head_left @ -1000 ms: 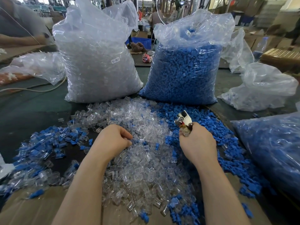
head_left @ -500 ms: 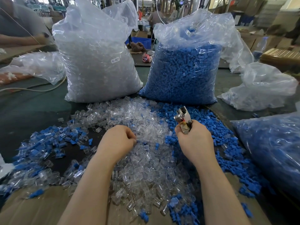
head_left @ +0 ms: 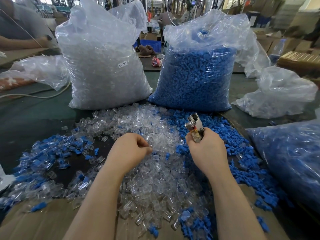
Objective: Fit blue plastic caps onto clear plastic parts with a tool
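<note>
Two hands apart over clear parts pile (head_left: 152,179). R hand (head_left: 208,153) clamped on tool (head_left: 194,125), head up. L hand (head_left: 129,151) fingers curled, pinching at clear parts; can't tell exactly what's held.

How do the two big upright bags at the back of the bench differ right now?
The left bag holds clear plastic parts; the right bag holds blue caps. The left bag carries a small white label; no label shows on the right bag. The left bag is filled nearly to its crumpled top; the right bag has loose empty plastic above its fill. Both are clear plastic, stand upright side by side on the table, and are open-topped.
</note>
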`<state>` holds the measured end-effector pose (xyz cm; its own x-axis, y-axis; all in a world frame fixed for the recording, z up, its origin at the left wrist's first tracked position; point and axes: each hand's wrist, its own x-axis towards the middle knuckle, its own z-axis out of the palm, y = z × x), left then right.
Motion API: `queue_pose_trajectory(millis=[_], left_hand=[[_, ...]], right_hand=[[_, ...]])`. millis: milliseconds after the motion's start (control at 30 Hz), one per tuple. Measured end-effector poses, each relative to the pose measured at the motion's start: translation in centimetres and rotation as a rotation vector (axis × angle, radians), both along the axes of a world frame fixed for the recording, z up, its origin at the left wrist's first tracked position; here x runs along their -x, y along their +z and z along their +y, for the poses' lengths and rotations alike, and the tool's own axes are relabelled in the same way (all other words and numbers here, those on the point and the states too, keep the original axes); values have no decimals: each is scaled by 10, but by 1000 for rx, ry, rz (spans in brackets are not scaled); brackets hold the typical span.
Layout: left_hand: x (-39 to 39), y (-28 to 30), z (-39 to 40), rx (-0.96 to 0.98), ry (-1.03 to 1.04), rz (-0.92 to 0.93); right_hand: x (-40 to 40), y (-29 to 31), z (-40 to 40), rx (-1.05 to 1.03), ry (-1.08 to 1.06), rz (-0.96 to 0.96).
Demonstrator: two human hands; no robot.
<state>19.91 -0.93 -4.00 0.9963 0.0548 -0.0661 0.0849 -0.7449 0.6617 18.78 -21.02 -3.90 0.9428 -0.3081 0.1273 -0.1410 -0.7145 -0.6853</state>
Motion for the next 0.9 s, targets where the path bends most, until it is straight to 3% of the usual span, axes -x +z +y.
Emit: queue_pose_trajectory(millis=[433,900], left_hand=[[3,11,-15,499,57,-65],[5,8,-24,568,114,-96]], right_hand=[[3,7,3,-143,53,-69],[7,13,11,-147,125,-144]])
